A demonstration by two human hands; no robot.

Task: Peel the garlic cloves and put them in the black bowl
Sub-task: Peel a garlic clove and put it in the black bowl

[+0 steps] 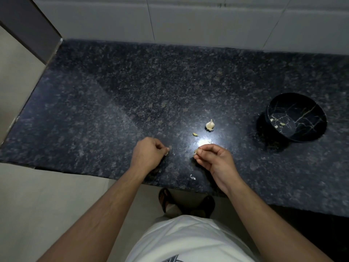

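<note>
Head view | speckled dark granite counter point(170, 82), white tiled wall point(207, 21) | left hand point(147, 156) pinches peel point(167, 153) | right hand point(213, 159) pinches garlic clove point(195, 152)

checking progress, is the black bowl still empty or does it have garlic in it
Not empty: about three small pale peeled cloves lie on the floor of the black bowl, which stands upright on the granite counter.

I am standing at a dark speckled stone counter point(132, 87), polished enough that a bright overhead light is glaring off it as a white spot point(203, 142). Pale grey wall tiles point(188, 19) with thin dark joints are running along the back edge. A dark panel point(28, 25) is meeting the counter at its far left corner. Beige floor point(47, 195) is showing below the near edge.
</note>
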